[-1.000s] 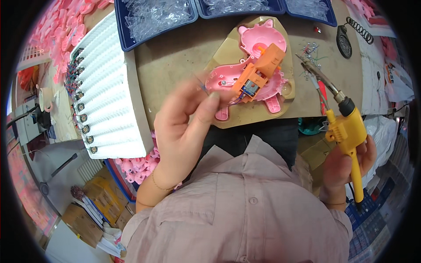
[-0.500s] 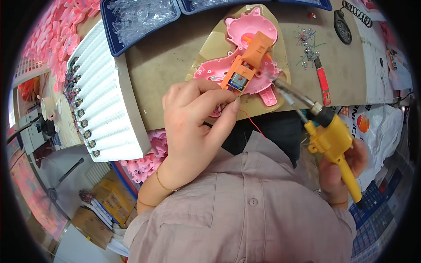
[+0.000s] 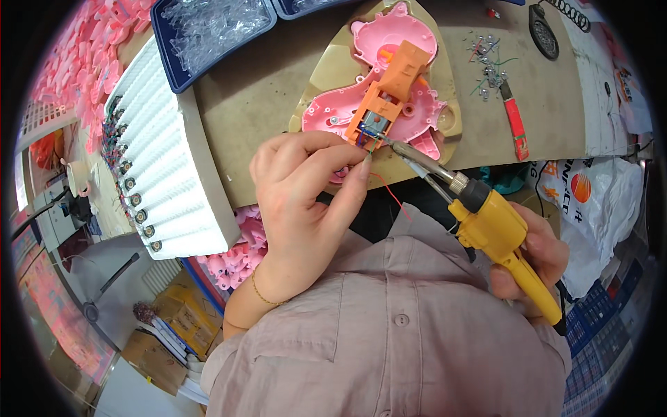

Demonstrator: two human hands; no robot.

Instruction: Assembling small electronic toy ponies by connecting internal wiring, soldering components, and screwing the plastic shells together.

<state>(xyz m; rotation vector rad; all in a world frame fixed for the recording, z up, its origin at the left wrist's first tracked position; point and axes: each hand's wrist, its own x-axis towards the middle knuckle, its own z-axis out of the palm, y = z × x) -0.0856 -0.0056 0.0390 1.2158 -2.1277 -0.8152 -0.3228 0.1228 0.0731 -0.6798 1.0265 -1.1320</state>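
A yellow soldering gun is gripped in my right hand, its hot tip reaching the near end of an orange gear housing. A small motor shows in that housing's open part. Beside the tip, my left hand pinches a thin wire, greenish where it shows; the fingertips partly cover it. A loose red wire trails below them. Under the housing lies a pink plastic toy shell, seated in a tan moulded holder.
On the left stands a white ribbed tray with small round parts along its edge. A blue bin of clear plastic pieces is at the back. A red-handled knife and small metal parts with wires lie right of the holder.
My right hand has brought the soldering gun left, so its tip has moved from over the pink shell to the wires by the motor. My left hand keeps its pinch.
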